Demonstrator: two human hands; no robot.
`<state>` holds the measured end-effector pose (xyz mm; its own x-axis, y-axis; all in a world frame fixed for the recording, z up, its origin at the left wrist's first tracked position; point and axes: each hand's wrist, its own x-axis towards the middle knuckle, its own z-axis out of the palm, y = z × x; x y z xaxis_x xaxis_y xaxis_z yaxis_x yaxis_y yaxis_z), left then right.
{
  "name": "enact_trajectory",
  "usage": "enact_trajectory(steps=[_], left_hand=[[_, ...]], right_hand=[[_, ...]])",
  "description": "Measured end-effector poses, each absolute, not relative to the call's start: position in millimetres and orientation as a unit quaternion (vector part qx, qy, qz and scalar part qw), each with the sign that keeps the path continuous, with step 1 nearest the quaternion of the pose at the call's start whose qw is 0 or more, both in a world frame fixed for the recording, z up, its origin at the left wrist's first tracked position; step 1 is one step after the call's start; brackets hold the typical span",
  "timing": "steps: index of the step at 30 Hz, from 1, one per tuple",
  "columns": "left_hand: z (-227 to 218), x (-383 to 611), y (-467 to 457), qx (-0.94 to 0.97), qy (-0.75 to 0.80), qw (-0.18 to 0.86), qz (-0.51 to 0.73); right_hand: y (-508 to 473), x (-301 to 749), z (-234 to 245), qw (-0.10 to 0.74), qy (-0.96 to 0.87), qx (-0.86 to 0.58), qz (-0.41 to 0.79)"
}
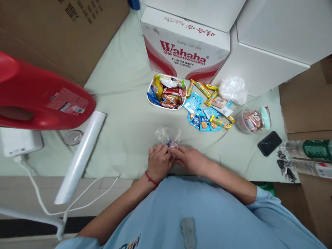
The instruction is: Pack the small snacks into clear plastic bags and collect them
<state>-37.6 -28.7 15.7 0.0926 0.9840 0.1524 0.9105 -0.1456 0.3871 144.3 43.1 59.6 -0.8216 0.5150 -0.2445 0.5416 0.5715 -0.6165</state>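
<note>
Close to my body, both hands meet on a clear plastic bag with something small, purple and pink inside. My left hand is closed on the bag, fingers curled and a red cord bracelet at the wrist. From the other side my right hand pinches the gathered plastic. The bag's loose end spreads out beyond my fingers; its contents are mostly hidden. Ahead stands a white tub filled with wrapped snacks. Right of it lie blue snack packets and yellow snack sticks in a loose pile.
A Wahaha carton stands behind the tub. On the right are a crumpled plastic bag, a clear bowl with packets, a phone, keys and bottles. Leftward are a red jug and a white roll.
</note>
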Motion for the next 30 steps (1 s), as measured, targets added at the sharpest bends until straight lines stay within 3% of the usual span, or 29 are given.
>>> enact_trajectory(steps=[4, 7, 12, 19, 24, 30], left_hand=[[16, -61, -25, 0.741, 0.592, 0.212, 0.237], [19, -80, -24, 0.697, 0.589, 0.279, 0.300], [11, -103, -8, 0.513, 0.757, 0.214, 0.343], [10, -86, 35, 0.599, 0.677, 0.299, 0.306], [26, -65, 40, 0.628, 0.707, 0.256, 0.200], [28, -102, 19, 0.565, 0.728, 0.313, 0.230]], right_hand=[[29, 145, 32, -0.033, 0.900, 0.279, -0.333], [31, 145, 27, -0.024, 0.894, 0.314, -0.319], [36, 138, 35, 0.021, 0.890, 0.344, -0.298], [41, 135, 38, 0.047, 0.890, 0.339, -0.302], [41, 132, 43, 0.071, 0.887, 0.346, -0.298], [42, 134, 46, 0.060, 0.891, 0.339, -0.297]])
